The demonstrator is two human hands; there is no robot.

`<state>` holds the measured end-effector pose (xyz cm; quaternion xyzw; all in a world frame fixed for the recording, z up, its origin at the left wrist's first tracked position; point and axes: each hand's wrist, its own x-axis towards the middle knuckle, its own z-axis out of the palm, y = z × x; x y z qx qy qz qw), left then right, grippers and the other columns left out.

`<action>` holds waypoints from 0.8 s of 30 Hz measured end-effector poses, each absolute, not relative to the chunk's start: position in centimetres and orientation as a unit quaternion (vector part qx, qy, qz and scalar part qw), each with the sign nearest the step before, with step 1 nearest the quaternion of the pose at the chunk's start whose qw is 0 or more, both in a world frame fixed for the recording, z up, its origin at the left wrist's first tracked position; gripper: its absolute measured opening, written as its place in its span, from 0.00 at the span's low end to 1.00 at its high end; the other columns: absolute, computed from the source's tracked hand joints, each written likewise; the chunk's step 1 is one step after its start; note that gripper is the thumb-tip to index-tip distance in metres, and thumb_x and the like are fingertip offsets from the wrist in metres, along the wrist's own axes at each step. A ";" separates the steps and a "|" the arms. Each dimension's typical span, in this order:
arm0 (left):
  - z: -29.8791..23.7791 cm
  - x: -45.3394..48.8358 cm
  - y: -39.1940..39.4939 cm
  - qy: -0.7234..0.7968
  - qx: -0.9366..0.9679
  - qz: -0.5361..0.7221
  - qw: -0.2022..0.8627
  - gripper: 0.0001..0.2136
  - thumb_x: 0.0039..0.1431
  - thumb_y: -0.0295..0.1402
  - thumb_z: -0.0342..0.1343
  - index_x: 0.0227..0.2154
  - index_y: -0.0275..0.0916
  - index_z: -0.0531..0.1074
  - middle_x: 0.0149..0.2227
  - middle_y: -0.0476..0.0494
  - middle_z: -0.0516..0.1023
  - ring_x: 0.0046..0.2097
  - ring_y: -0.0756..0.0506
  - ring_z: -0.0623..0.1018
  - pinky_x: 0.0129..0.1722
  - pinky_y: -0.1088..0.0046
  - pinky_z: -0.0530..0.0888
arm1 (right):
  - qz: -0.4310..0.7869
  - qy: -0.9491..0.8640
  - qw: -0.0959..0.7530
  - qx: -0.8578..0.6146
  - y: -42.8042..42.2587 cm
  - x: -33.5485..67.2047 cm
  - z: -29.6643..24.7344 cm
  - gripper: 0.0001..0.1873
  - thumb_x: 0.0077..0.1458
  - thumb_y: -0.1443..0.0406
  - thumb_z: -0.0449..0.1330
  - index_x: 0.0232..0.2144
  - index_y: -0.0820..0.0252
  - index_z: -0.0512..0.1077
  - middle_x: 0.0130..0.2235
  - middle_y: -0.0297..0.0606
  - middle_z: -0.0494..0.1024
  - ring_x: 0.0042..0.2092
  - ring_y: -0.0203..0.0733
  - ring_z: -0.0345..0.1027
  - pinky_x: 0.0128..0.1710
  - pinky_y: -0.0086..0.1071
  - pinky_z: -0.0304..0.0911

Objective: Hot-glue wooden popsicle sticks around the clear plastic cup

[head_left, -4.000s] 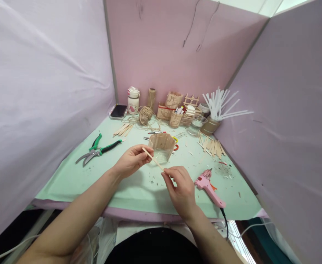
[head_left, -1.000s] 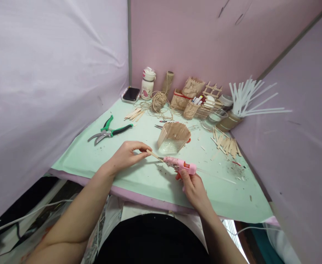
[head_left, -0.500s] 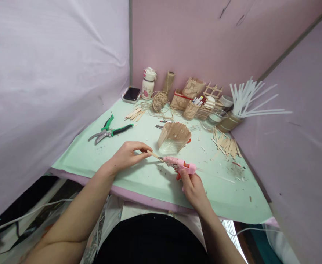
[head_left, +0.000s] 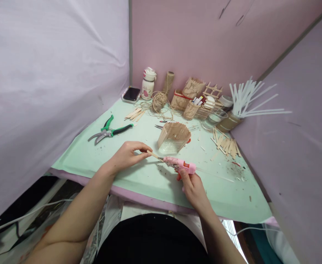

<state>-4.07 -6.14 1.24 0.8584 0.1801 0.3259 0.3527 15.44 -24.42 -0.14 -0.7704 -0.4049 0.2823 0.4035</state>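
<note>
My left hand (head_left: 131, 156) pinches one end of a wooden craft stick (head_left: 153, 154) above the table. In my right hand (head_left: 192, 185) is a pink hot glue gun (head_left: 178, 163), its fingers wrapped round the handle near the red trigger. The gun's nozzle meets the free end of the stick; whether glue is coming out is too small to tell. A clear glue stick pokes out of the gun's back. Just beyond the hands stands a clear container (head_left: 169, 147) with craft sticks (head_left: 177, 132) set upright along part of its sides.
Green-handled pruning shears (head_left: 108, 131) lie open on the left. Loose craft sticks (head_left: 227, 144) are piled at the right, below a holder of white glue sticks (head_left: 246, 99). Along the back stand a phone (head_left: 131, 94), a bottle (head_left: 148, 84), twine (head_left: 159, 101) and stick-covered boxes (head_left: 180, 99).
</note>
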 end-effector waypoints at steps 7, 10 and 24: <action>1.3 -4.0 -6.2 0.185 0.859 0.324 0.352 0.09 0.61 0.36 0.58 0.36 0.37 0.80 0.33 0.44 0.83 0.35 0.49 0.81 0.37 0.77 0.76 | 0.283 -0.399 0.401 -0.774 -24.8 15.7 0.2 0.30 0.57 0.40 0.46 0.24 0.57 0.68 0.18 0.31 0.62 0.21 0.40 0.58 0.26 0.34 0.56; 1.3 -4.0 -6.2 0.185 0.858 0.326 0.352 0.10 0.61 0.37 0.58 0.36 0.37 0.80 0.34 0.44 0.83 0.35 0.49 0.81 0.37 0.77 0.76 | 0.284 -0.397 0.396 -0.778 -25.0 16.0 0.1 0.29 0.56 0.40 0.46 0.24 0.56 0.66 0.17 0.29 0.60 0.21 0.39 0.57 0.25 0.33 0.55; 1.3 -4.0 -6.3 0.188 0.857 0.324 0.352 0.10 0.60 0.37 0.58 0.36 0.37 0.80 0.34 0.43 0.83 0.35 0.48 0.81 0.36 0.77 0.76 | 0.284 -0.406 0.394 -0.774 -24.9 16.3 0.1 0.28 0.57 0.41 0.47 0.22 0.56 0.65 0.18 0.29 0.61 0.20 0.38 0.56 0.24 0.32 0.54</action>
